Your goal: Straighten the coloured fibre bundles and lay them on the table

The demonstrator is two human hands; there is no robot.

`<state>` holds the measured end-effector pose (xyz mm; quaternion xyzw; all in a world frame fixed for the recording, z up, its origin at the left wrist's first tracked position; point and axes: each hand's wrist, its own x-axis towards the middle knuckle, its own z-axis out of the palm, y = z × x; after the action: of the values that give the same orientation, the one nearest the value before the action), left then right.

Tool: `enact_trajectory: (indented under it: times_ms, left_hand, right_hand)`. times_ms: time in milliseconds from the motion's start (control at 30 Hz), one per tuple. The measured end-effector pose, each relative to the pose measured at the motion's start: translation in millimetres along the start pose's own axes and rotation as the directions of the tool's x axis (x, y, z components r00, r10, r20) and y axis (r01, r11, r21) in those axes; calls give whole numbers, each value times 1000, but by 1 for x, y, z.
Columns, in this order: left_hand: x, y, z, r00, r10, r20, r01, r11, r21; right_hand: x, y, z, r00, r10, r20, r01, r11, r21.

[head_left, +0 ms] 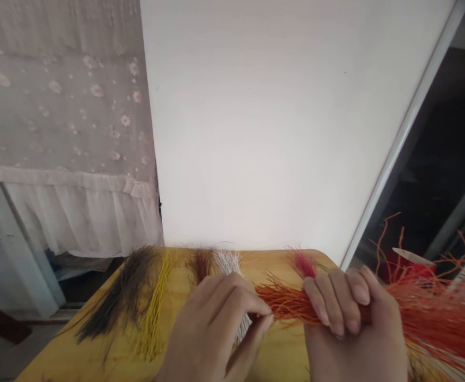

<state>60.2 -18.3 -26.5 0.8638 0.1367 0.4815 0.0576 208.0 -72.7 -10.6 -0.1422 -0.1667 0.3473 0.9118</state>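
Observation:
My right hand (349, 313) is wrapped around a thick bundle of orange-red fibres (290, 301). Its loose ends fan out widely past the hand at the right edge. Thumb and fingertips of my left hand (220, 323) are pinched at the bundle's left end, on orange strands; how many they hold is too small to tell. Beneath and behind the left hand lies a bunch of white fibres (228, 261), partly hidden. A dark red bunch (200, 265) is next to it, and a pink-red bunch (304, 263) lies behind the right hand.
On the yellow wooden table (108, 353), yellow fibres (156, 307) and a dark grey-black bunch (116, 297) lie at the left. A red spool with a pale rim (413, 257) is behind the orange ends. A white panel (256, 132) stands behind the table, with a floral curtain (69, 116) at left.

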Motion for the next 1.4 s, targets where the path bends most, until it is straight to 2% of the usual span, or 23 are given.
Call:
enact_trajectory:
  times_ms: [300, 533, 700, 767, 867, 933, 1000, 1133, 1233, 1300, 1367, 1400]
  left_hand:
    - [0, 2, -1, 996, -59, -70, 67, 991, 114]
    - [-3, 4, 12, 998, 60, 35, -64, 989, 137]
    - [-1, 3, 3, 995, 73, 63, -83, 981, 177]
    - [-1, 1, -5, 999, 33, 26, -36, 987, 159]
    - [-4, -6, -19, 989, -118, -93, 130, 984, 126]
    - [-7, -13, -30, 951, -265, -162, 284, 953, 106]
    - [-9, -23, -39, 886, -411, -213, 434, 898, 71]
    - [-12, -45, -54, 693, -609, -386, 624, 775, -100]
    - [-14, -62, -60, 534, -669, -517, 658, 713, -243]
    - [-15, -69, -61, 448, -683, -576, 615, 704, -356]
    - [-15, -71, -58, 399, -687, -608, 557, 708, -435]
    - [-14, -69, -55, 394, -691, -606, 545, 707, -452]
  right_hand:
    - [5, 1, -1, 999, -42, -13, 42, 999, 28]
    - [2, -4, 5, 988, -128, -86, 131, 991, 30]
    - [2, -4, 6, 986, -140, -87, 143, 989, 26]
    - [4, -4, 5, 986, -143, -87, 145, 989, 21]
    - [10, -4, 3, 984, -144, -101, 147, 989, 16]
    - [14, -4, 0, 984, -141, -107, 144, 989, 20]
    - [17, -5, -3, 983, -143, -114, 147, 989, 25]
    - [25, -9, -8, 978, -162, -131, 168, 985, 36]
    - [28, -15, -8, 970, -183, -161, 194, 979, 58]
    - [27, -16, -6, 964, -184, -193, 198, 978, 60]
    - [23, -11, -3, 968, -169, -185, 179, 983, 37]
    - [20, -6, -2, 978, -147, -150, 151, 988, 18]
